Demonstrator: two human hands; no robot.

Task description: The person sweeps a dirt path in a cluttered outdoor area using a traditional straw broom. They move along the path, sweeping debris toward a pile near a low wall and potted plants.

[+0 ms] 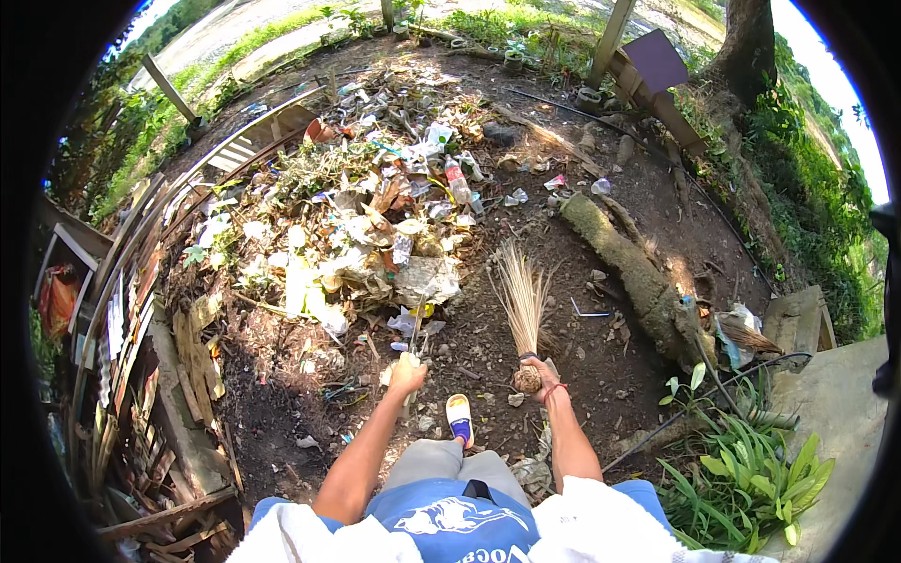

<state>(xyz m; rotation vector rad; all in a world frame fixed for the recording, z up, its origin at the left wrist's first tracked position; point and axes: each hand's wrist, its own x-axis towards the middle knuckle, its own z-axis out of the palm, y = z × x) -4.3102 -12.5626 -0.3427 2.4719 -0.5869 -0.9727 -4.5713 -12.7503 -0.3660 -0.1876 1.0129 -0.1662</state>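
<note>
My right hand (543, 378) grips the bound base of a stick broom (522, 295), whose bristles fan out away from me over the dark soil. Closed around a thin, flat stick-like piece (419, 324) is my left hand (407, 373); what it is made of I cannot tell. The piece points at the near edge of a large heap of litter and dry leaves (373, 232). A plastic bottle with a red label (457, 180) lies on the heap's right side. Between and below my hands shows a foot in a slide sandal (458, 415).
A thick log (626, 274) lies on the right, with a bent white straw (590, 310) near it. Stacked scrap wood (176, 394) lines the left. Leafy plants (746, 464) and a concrete slab (830, 415) are at the lower right. A black hose (711, 197) crosses the ground.
</note>
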